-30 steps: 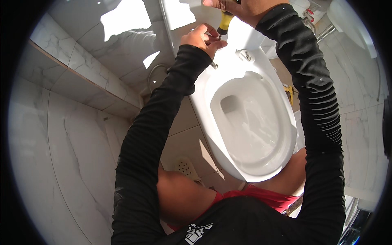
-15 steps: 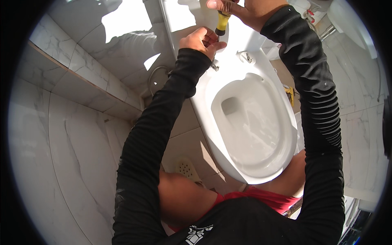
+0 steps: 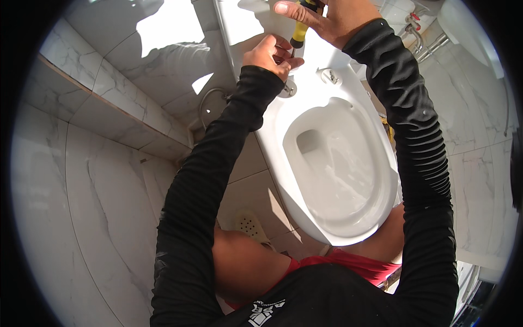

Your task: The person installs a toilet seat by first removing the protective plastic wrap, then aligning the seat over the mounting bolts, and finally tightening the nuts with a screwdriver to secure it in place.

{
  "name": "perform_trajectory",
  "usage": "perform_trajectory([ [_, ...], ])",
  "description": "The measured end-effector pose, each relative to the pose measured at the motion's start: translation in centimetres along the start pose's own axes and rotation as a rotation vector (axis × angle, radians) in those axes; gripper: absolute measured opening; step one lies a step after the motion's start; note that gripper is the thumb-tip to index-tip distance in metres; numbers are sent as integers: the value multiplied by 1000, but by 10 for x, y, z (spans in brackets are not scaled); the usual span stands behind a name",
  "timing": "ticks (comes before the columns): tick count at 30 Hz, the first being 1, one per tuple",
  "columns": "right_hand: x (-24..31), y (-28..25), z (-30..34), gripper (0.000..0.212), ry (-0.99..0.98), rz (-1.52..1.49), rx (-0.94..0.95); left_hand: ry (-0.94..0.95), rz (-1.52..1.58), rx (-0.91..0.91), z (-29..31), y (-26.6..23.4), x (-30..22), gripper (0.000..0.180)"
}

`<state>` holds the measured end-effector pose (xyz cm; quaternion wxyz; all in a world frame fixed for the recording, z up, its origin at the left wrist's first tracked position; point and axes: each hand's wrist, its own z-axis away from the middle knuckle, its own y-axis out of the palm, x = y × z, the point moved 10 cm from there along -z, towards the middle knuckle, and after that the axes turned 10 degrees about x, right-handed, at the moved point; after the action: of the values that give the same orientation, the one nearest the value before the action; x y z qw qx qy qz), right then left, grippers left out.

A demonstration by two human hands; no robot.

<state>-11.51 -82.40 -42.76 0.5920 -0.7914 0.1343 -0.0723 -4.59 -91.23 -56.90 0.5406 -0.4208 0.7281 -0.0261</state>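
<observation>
At the back of a white toilet bowl [image 3: 340, 218], a screwdriver [image 3: 298, 37] with a yellow and black handle points downward. My right hand [image 3: 327, 20] grips the upper end of its handle, thumb stretched to the left. Around the metal shaft, low down, the fingers of my left hand [image 3: 268, 56] are pinched; whether they also hold a small part is hidden. Just below that hand a metal hinge fitting [image 3: 290, 88] sits on the toilet's rear ledge. A second hinge fitting [image 3: 329, 77] lies to its right. No seat covers the bowl.
A marble-patterned tiled ledge [image 3: 122, 103] runs along the left. A hose [image 3: 204, 101] curves beside the toilet. At the right are red-handled valves [image 3: 414, 22], a metal pipe [image 3: 433, 48] and a partly hidden yellow tool [image 3: 388, 131]. A light clog [image 3: 250, 224] is on the floor.
My right hand has shifted slightly left and turned on the handle. The screwdriver and my left hand have moved a little to the right, uncovering more of the left hinge fitting.
</observation>
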Motion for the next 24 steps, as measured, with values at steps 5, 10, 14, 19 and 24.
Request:
perform_trajectory([
  [5,-32,66,29,68,29,-761,185,101,-50,-88,5,-7,2,44],
  [10,-25,131,49,43,83,-1112,188,124,39,-76,3,0,11,52],
  [14,-28,143,43,32,107,-1183,103,95,-24,-86,1,-2,15,54],
  [19,-24,140,35,30,-21,-1203,32,87,-2,-100,1,-3,15,57],
  [24,-24,148,30,26,-48,-1275,35,92,-98,-94,2,-5,8,60],
])
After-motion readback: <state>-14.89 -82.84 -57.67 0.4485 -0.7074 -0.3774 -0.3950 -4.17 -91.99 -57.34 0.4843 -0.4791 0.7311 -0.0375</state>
